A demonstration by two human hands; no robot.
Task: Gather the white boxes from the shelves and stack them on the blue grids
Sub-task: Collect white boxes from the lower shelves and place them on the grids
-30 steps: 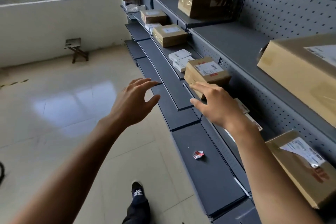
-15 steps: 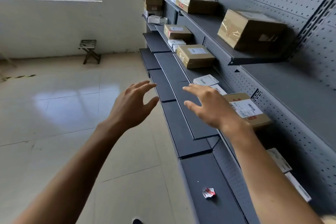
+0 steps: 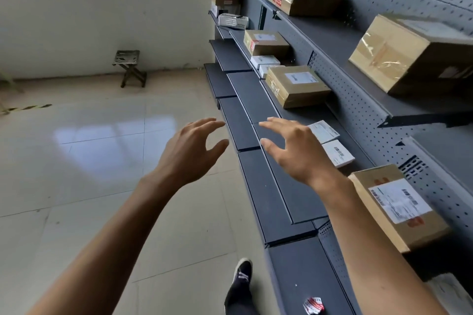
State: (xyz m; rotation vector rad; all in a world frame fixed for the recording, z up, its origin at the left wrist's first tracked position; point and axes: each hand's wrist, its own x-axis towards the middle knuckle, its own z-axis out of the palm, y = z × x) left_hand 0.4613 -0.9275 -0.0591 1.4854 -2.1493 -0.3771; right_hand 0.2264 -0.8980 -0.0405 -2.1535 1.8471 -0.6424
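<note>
Here, pale tiled floor point(image 3: 76, 161); dark shelves point(image 3: 256, 100) hold white boxes point(image 3: 330, 144); both hands' fingers point(image 3: 204, 123) released.

Matt dark metal shelves point(image 3: 258, 100) hold brown cardboard boxes point(image 3: 297, 85) above glossy floor tiles point(image 3: 84, 151).

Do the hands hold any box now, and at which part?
Nothing is held. The left hand and right hand are open in the air beside the shelf.
</note>
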